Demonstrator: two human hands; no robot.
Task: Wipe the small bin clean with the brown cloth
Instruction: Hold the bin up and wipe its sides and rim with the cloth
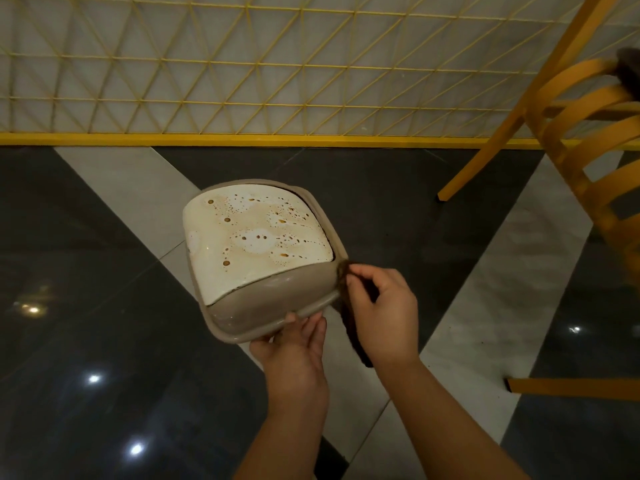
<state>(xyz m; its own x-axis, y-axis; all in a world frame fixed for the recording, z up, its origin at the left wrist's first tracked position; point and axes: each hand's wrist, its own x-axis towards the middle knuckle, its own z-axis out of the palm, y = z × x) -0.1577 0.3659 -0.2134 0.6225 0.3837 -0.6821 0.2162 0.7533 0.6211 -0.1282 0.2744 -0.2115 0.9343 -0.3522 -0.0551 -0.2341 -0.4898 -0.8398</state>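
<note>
The small bin (pixel 258 244) is beige with a grey rim and hangs in the air above the floor, tilted so that its brown-stained underside faces me. My left hand (pixel 294 344) holds the bin's near rim from below, thumb on the edge. The brown cloth (pixel 348 313) is a dark, narrow strip that hangs down at the bin's right corner. My right hand (pixel 382 310) pinches the cloth between thumb and fingers and holds it against the rim at that corner. The inside of the bin is hidden.
A yellow wooden chair (pixel 585 140) stands at the right, with a dark cloth (pixel 630 71) on its back. A yellow mesh fence (pixel 242 81) runs across the far side. The floor (pixel 86 271) is glossy dark tile with pale stripes.
</note>
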